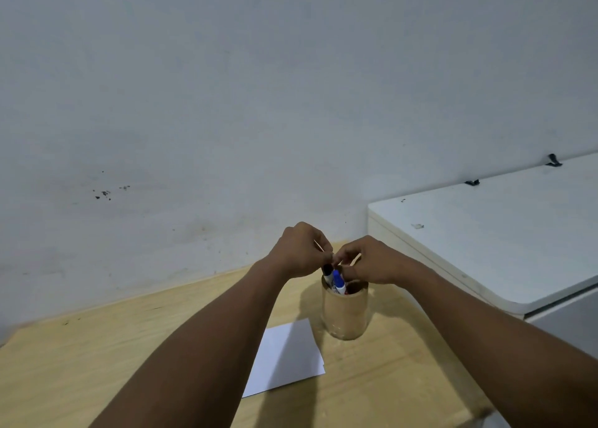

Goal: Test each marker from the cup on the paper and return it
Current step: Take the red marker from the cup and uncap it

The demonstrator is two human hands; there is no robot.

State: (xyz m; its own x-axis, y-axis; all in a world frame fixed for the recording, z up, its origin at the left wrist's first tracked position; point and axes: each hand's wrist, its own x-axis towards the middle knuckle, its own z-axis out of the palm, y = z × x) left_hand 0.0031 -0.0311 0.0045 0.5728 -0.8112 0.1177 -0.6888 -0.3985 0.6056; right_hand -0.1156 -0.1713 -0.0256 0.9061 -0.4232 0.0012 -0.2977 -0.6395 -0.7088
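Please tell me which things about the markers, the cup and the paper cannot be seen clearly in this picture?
- Head view: both hands, left hand and right hand, cover the marker tops, so each grip is unclear.
- The number of markers in the cup: only a black-capped marker and a blue-capped marker show; a red spot is too small.
- The paper: the left forearm hides its left part.

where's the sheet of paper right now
In the head view the paper lies flat on the wooden table, just left of the cup, partly hidden by the left forearm.

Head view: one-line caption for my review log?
Both hands meet above the marker cup; blank paper lies beside it.
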